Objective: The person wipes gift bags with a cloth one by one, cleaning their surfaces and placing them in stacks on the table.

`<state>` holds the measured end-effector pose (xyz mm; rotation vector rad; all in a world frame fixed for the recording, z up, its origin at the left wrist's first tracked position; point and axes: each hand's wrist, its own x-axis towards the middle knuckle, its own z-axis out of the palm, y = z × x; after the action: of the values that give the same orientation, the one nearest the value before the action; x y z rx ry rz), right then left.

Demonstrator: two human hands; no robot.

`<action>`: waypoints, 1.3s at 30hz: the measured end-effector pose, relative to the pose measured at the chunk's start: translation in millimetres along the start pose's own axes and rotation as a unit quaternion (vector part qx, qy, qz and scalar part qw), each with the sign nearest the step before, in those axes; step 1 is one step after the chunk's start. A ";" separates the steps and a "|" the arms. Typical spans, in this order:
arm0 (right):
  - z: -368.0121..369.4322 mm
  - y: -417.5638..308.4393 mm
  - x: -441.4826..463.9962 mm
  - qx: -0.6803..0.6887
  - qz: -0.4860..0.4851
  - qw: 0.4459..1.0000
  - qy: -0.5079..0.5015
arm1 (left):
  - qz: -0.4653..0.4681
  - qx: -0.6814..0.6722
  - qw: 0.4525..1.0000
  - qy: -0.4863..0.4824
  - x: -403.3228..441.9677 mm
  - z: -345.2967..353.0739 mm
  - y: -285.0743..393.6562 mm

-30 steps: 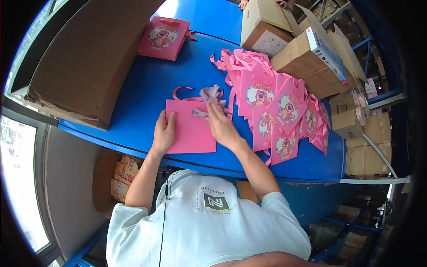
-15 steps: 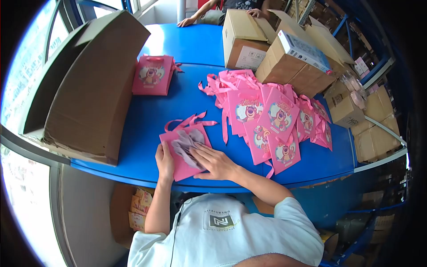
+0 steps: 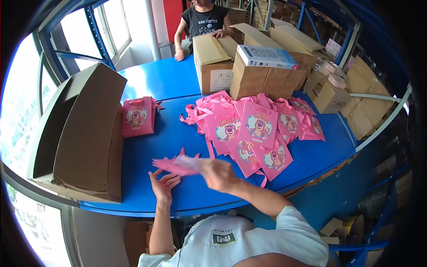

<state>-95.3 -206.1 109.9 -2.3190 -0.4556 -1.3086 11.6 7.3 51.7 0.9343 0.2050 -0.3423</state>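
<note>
A pink gift bag [image 3: 173, 167] is tilted above the blue table, seen nearly edge-on and smeared by motion, with its ribbons flying up. Beside it is a pale grey cloth [image 3: 186, 160], also blurred. My right hand [image 3: 218, 173] is closed at the bag's right end, where both bag and cloth run into the fingers; which of them it grips more firmly is hidden. Palm up with fingers spread, my left hand [image 3: 163, 186] is just below the bag's left part and holds nothing. To the right lies a heap of pink gift bags [image 3: 260, 127] with a cartoon bear print.
A small stack of pink bags [image 3: 138, 118] stands beside a big brown carton [image 3: 86, 133] on the left. At the back are open cardboard boxes [image 3: 215, 66], one topped by a white-and-blue box [image 3: 265, 57]. Across the table stands another person [image 3: 207, 22].
The bag, previously flat under the cloth, has been lifted and tilted. My right hand has closed and drawn rightward; my left has let go and turned palm up. The view has tipped upward.
</note>
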 end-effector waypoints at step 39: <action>-47.4 13.8 -126.8 -0.185 0.257 0.945 -0.074 | 0.285 0.799 0.525 0.073 277.1 -11.5 58.8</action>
<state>-186.0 -251.3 19.2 -2.5988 0.3755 -1.0257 290.1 -6.3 1.0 2.8095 -0.4123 0.3379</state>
